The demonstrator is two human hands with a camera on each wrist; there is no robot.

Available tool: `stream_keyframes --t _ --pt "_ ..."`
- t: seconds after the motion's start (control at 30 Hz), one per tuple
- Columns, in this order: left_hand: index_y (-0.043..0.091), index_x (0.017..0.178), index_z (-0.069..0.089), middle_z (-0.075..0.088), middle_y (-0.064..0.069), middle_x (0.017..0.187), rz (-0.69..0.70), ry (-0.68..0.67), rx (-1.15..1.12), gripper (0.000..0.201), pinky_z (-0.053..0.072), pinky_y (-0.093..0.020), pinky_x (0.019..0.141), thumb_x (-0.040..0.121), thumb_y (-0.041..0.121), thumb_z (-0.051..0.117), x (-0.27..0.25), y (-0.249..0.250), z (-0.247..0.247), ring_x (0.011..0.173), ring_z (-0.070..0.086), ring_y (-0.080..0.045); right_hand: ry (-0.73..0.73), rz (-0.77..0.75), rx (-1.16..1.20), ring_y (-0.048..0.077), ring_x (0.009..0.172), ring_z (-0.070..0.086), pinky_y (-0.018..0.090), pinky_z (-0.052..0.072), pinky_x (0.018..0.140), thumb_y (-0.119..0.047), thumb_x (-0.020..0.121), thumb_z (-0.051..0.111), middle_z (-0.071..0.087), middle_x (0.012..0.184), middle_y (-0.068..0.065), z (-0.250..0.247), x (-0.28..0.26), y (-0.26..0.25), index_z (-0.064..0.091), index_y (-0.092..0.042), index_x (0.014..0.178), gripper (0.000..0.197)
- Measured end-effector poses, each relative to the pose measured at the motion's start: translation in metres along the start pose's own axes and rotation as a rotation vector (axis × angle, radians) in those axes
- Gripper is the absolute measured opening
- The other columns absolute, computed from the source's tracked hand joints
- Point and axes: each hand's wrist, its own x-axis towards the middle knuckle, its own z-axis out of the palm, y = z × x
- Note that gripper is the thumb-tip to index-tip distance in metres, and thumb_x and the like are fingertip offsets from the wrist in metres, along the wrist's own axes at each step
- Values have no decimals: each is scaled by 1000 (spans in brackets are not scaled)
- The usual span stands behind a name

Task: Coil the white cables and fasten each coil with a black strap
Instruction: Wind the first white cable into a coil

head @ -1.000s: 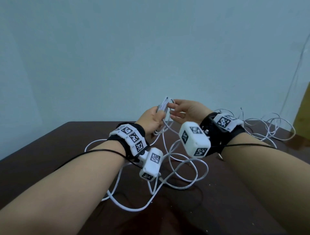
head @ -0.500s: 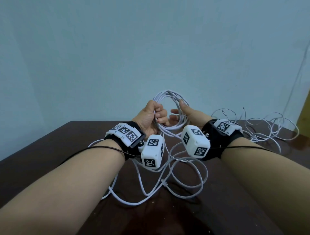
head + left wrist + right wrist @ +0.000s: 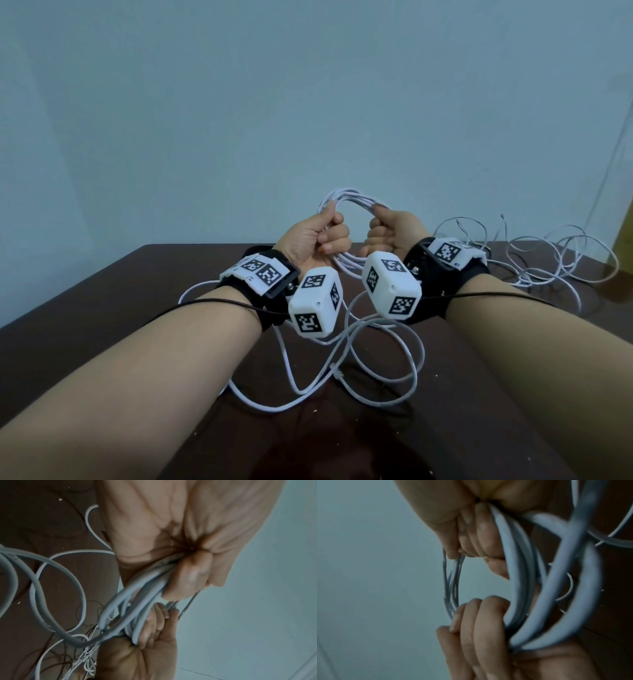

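A white cable is wound into a ring-shaped coil (image 3: pixel 352 200) and held up above the dark table (image 3: pixel 137 308). My left hand (image 3: pixel 317 236) grips the coil's left side in a fist, and my right hand (image 3: pixel 388 231) grips its right side. In the left wrist view, the left hand's fingers (image 3: pixel 187 574) are curled round the bundled strands (image 3: pixel 137 595). The right wrist view shows the right hand's fingers (image 3: pixel 481 538) wrapped round the same strands (image 3: pixel 513 561). The rest of this cable (image 3: pixel 383 356) hangs down and lies in loose loops on the table. No black strap shows.
A second tangle of thin white cable (image 3: pixel 548 260) lies at the table's back right. A plain pale wall (image 3: pixel 308 102) stands behind the table. Thin black wires run from the wrist cameras (image 3: pixel 317 301) along both forearms.
Both hands have lifted the coil and pulled it open into a wider ring. The right hand, whose fingers were straighter before, now grips the coil. More loose cable has risen off the table.
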Motion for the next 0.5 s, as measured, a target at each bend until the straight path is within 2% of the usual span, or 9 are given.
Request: stream_keyframes --t 0.07,0.1,0.17,0.23,0.3,0.37,0.4,0.43,0.5 --pt "15 67 41 28 7 36 6 35 11 39 45 -19 48 97 40 41 5 -1 -3 28 26 -7 12 -15 -81 7 26 20 12 20 31 -33 97 48 25 36 -6 2 -1 0 33 -16 62 42" --pt "16 65 40 26 7 36 16 65 1 43 43 -18 49 97 43 40 7 0 -6 27 24 -6 11 -24 -140 8 27 25 12 27 32 -33 95 52 28 37 -5 2 -2 0 36 -15 64 39" --pt "16 61 38 24 8 34 45 124 -52 47 39 -14 44 97 46 40 11 3 -11 25 21 -7 -34 -38 -340 13 36 45 17 43 40 -32 90 61 43 46 -1 0 -8 1 46 -13 69 32" --pt "16 61 36 22 7 35 99 170 -97 47 36 -13 41 98 45 39 13 10 -13 25 18 -7 -121 -62 -592 14 56 61 22 51 52 -34 88 61 60 66 4 -4 -15 2 53 -11 80 26" --pt "17 61 35 21 7 35 166 203 -126 47 35 -13 40 99 45 37 15 18 -17 25 18 -8 -212 -66 -789 14 78 63 28 53 68 -43 85 58 65 88 3 -11 -18 3 57 -14 96 31" --pt "17 61 34 21 7 35 213 215 -140 47 35 -12 41 99 45 36 18 25 -19 26 18 -8 -276 -66 -995 16 91 64 34 49 92 -54 73 63 69 92 0 -20 -19 5 62 -19 97 43" --pt "17 61 34 22 6 35 228 216 -138 47 35 -12 41 99 44 36 18 28 -20 26 18 -8 -285 -70 -1096 16 93 65 36 46 98 -55 69 70 71 91 -1 -24 -19 5 66 -20 93 43" --pt "17 62 34 22 6 35 240 212 -135 47 35 -12 42 100 44 35 18 31 -21 26 18 -8 -283 -84 -1183 15 93 65 36 46 101 -49 69 76 72 90 -1 -29 -17 6 70 -20 88 36" --pt "16 62 34 23 6 35 255 196 -135 47 36 -12 41 100 44 34 17 36 -21 26 19 -8 -243 -145 -1342 11 88 63 36 46 102 -29 76 76 71 87 -2 -38 -14 7 71 -21 80 9"
